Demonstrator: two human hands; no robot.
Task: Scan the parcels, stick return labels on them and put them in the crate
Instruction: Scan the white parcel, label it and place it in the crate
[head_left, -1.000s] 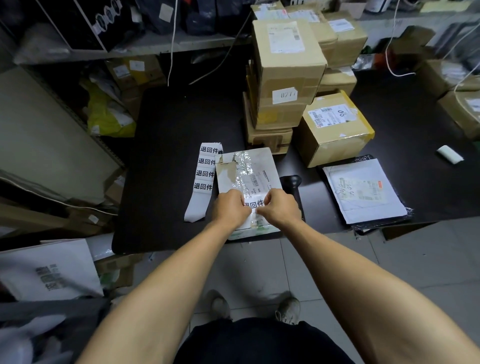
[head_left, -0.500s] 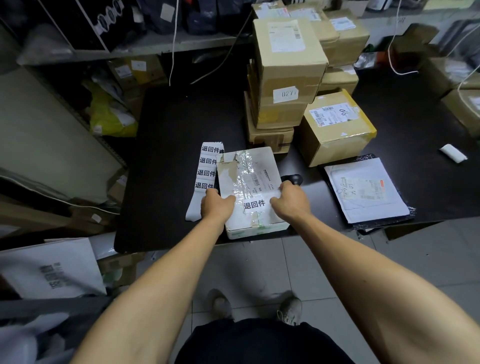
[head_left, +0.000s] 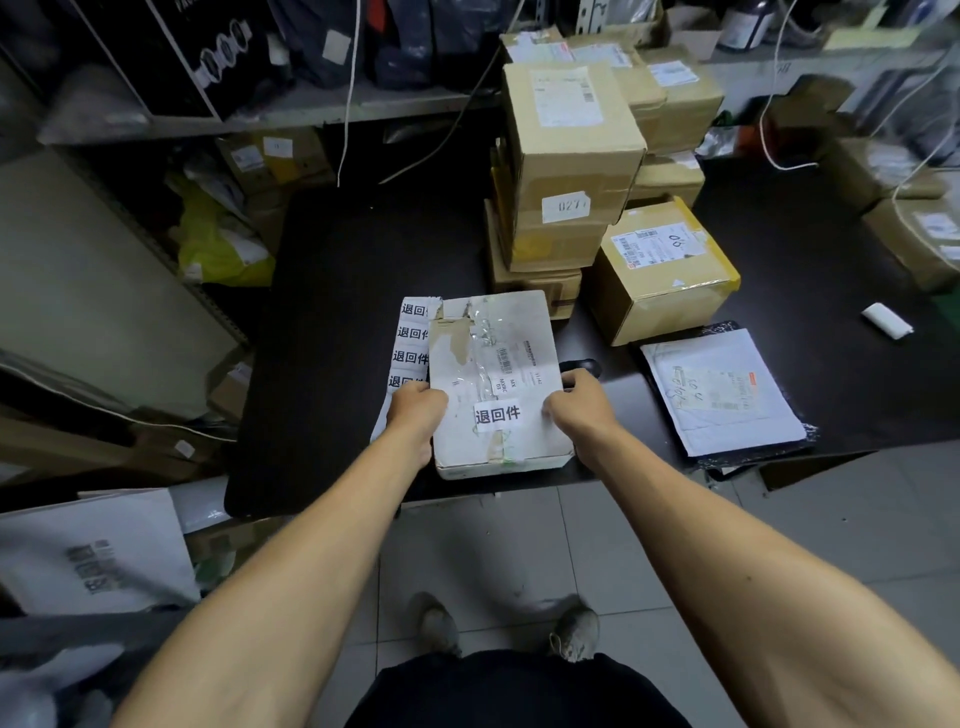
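Since a second ago the two hands have left the middle of the parcel's top, where they were pressing down the return label, and slid apart to its two long sides. The flat white cardboard parcel with torn tape and a shipping barcode (head_left: 496, 384) now looks slightly raised at its near end, which hangs past the front edge of the black worktop (head_left: 337, 312). The white return label printed in black characters (head_left: 497, 414) sits stuck on its top face, between the hands.

The left hand (head_left: 415, 410) grips the parcel's left edge with curled fingers, and the right hand (head_left: 576, 408) grips the right edge likewise; fingertips under the box are hidden.

The parcel's long axis runs away from the person, near end toward the body and far end toward the stack of brown cardboard boxes (head_left: 566, 171). Both hands hold it at about the same point, nearer the body than its middle, so neither is closer. The far half therefore reaches out beyond the grip and will probably want to dip as it lifts.

A strip of spare white return labels (head_left: 410, 338) lies touching the parcel's left side, partly under the left hand. No crate shows clearly, so I cannot tell which way the carry must go.
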